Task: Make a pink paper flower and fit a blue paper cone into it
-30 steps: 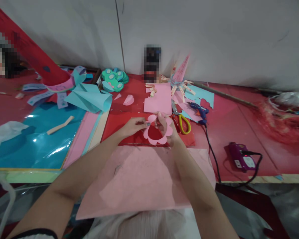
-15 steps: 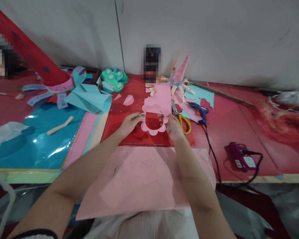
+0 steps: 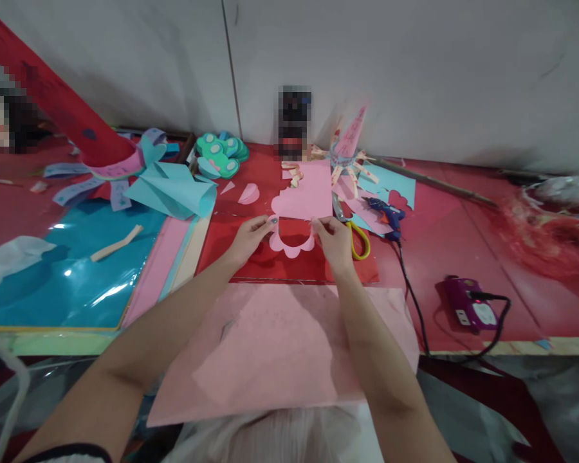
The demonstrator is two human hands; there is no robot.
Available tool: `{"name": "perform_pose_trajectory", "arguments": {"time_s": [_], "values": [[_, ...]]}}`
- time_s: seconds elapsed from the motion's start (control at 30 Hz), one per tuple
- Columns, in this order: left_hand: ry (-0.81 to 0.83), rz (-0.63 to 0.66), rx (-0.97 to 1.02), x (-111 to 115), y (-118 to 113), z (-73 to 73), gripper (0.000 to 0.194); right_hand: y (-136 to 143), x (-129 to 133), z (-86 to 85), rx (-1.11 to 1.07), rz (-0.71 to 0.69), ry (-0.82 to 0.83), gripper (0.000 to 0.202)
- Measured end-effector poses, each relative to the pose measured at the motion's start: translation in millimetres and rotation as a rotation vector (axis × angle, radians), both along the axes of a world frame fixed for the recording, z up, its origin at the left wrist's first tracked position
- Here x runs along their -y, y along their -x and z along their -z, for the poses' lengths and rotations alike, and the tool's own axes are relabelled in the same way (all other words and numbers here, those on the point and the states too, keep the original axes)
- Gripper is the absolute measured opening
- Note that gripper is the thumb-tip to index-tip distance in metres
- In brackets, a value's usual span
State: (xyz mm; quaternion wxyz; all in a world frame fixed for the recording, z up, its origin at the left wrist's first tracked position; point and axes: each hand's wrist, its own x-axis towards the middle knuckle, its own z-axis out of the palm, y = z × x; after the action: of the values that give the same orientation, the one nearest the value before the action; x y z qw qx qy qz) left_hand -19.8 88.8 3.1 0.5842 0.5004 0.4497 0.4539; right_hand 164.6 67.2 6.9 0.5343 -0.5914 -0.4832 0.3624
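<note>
A pink scalloped paper ring [image 3: 292, 251] with a wide round hole is held between my two hands, above a red sheet [image 3: 251, 257]. My left hand [image 3: 251, 238] pinches its left edge, and my right hand [image 3: 335, 241] pinches the right edge. Just behind the ring lies a pink paper sheet [image 3: 311, 190] with small curled scraps on it. Scissors with yellow handles [image 3: 359, 241] rest right beside my right hand. Two pink cut pieces [image 3: 249, 194] are to the left of the pink sheet.
A blue glue gun [image 3: 388, 215] and a purple power adapter [image 3: 470, 305] are at right. A pink paper cone [image 3: 354, 132] stands behind. Green paper shapes [image 3: 222, 154], folded light-blue paper [image 3: 174, 190] and a big red cone [image 3: 77, 103] are at left.
The ring has shifted slightly left and up. My right hand has moved a little left with it, and its fingers are now closed tighter on the ring's edge.
</note>
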Motion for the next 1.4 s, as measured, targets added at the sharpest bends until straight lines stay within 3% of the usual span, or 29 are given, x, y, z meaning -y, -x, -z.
{"name": "perform_pose_trajectory", "arguments": {"time_s": [0.2,0.8,1.1,1.4], "values": [[-0.06,-0.011,-0.046,-2,-1,-3.6,0.04,-2,0,-3.3,0.071,0.018,-0.009,0.029],[-0.014,-0.034,-0.006,2,-3,-11.0,0.042,-1,-1,2.3,0.112,0.076,0.07,0.038],[-0.025,0.013,-0.029,0,-1,-4.9,0.038,10,6,-5.7,0.068,0.032,-0.073,0.046],[-0.03,0.152,-0.018,1,-1,-1.5,0.033,14,9,-9.2,0.074,0.059,-0.149,0.051]]}}
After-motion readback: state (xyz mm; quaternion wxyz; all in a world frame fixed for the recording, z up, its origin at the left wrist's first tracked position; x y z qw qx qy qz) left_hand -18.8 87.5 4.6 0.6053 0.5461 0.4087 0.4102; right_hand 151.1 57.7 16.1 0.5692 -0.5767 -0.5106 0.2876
